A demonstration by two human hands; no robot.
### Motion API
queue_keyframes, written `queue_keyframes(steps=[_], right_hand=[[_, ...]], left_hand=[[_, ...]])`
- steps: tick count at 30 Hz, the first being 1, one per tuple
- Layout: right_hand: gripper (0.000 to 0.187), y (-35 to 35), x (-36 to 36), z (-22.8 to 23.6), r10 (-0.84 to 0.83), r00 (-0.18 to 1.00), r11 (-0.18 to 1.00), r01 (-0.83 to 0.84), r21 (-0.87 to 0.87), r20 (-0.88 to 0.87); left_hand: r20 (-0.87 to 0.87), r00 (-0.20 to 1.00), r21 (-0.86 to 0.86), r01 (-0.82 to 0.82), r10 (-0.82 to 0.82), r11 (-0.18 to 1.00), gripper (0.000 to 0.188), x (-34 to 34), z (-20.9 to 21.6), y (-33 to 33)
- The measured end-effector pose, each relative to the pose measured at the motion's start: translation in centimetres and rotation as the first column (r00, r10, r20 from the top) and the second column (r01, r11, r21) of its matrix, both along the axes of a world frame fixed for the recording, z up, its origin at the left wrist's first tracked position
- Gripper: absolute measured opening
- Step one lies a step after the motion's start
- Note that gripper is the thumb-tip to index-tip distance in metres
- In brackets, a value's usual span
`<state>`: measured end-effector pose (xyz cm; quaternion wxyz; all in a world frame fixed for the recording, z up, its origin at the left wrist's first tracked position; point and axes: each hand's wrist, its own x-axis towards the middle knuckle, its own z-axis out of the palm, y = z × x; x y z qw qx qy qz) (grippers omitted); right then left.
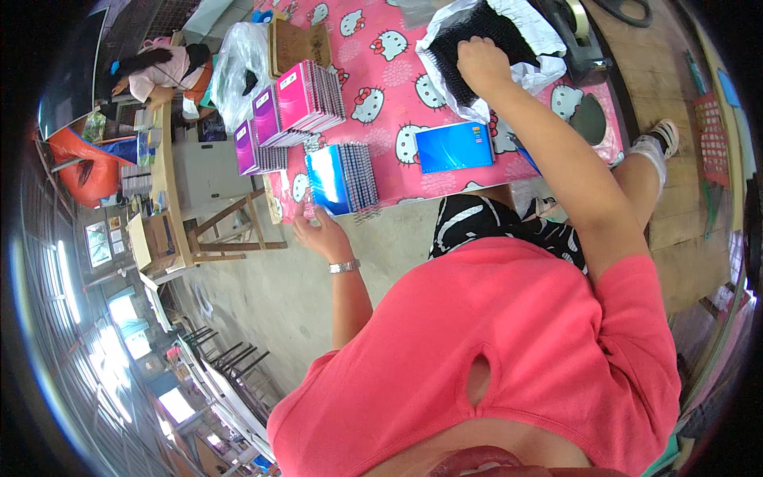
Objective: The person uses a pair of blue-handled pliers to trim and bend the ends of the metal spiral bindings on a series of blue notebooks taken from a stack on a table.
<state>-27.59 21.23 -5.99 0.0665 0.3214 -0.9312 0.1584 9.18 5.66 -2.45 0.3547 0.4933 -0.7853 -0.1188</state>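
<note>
We're looking down at a counter (445, 184) covered with a pink cartoon-cat cloth. Our right hand (482, 65) is reaching far across it, fingers curled shut in a fist on the edge of a white plastic bag (520, 36) at the far side; the bag is lying open with a black ribbed mat-like item (477, 28) inside (can't tell what it is exactly). Our left hand (322, 233) is resting at the near edge of the counter, fingers loosely spread, fingertips touching or just below the blue notebook stack (343, 177); contact is hard to confirm.

A single blue notebook (454, 146) is lying flat on the cloth between the blue stack and the bag, just below our right wrist. Two magenta notebook stacks (298, 99) are sitting further left, one overlapping the other, near a cardboard box (296, 41) and a clear plastic bag (238, 67). A tape dispenser (579, 32) is sitting right of the white bag.

A wristwatch (345, 266) is on our left wrist. Another person (159, 71) is sitting at a wooden table (163, 171) well off to the left, a wooden stool (234, 230) beside it.
</note>
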Motion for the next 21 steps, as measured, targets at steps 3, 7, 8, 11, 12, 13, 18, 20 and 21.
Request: queue_keyframes(steps=[3, 7, 8, 11, 12, 13, 18, 20, 21], right_hand=[[0.020, 0.1, -0.3, 0.4, 0.014, 0.997, 1.000, -0.013, -0.017, 0.078], [0.023, 0.7, -0.5, 2.4, 0.013, 0.990, 0.980, 0.015, -0.196, 0.142], [0.023, 1.4, -0.7, 2.8, 0.003, 0.990, 0.981, 0.025, -0.193, 0.141], [0.030, 4.0, -1.0, 5.2, 0.132, 0.991, 0.887, -0.114, -0.448, 0.008], [0.030, 5.5, -0.7, 5.5, 0.126, 0.992, 0.890, -0.110, -0.443, 0.006], [0.031, 7.0, -0.2, 5.9, 0.212, 0.976, 0.839, -0.161, -0.519, 0.040], [0.033, 14.3, 5.3, 3.8, 0.438, 0.897, 0.755, -0.334, -0.565, 0.055], [0.029, 15.4, 8.0, 3.7, 0.479, 0.827, 0.784, -0.253, -0.567, 0.293], [0.026, 15.8, 9.0, 3.7, 0.499, 0.703, 0.814, -0.180, -0.552, 0.507]], left_hand=[[0.066, 0.961, -0.190, 0.275, -0.268, 0.942, 0.024, -4.9, 2.7, 4.0], [0.220, 0.460, -0.067, 0.887, -0.861, 0.457, 0.028, -11.4, 0.4, 8.6], [0.312, 0.363, -0.012, 0.926, -0.878, 0.378, 0.027, -13.0, 0.3, 10.0], [0.432, 0.249, 0.097, 0.943, -0.867, 0.319, 0.024, -14.6, -2.7, 10.6], [0.427, 0.245, 0.097, 0.945, -0.871, 0.313, 0.024, -14.7, -2.9, 10.6], [0.455, 0.232, 0.090, 0.949, -0.860, 0.303, 0.024, -14.6, -3.0, 10.3], [0.431, 0.091, 0.189, 0.964, -0.898, 0.188, 0.025, -14.5, -1.0, 9.7], [0.410, 0.094, 0.172, 0.969, -0.907, 0.178, 0.025, -14.7, -0.1, 9.0], [0.391, 0.102, 0.152, 0.973, -0.915, 0.174, 0.024, -14.8, 0.2, 8.9]])
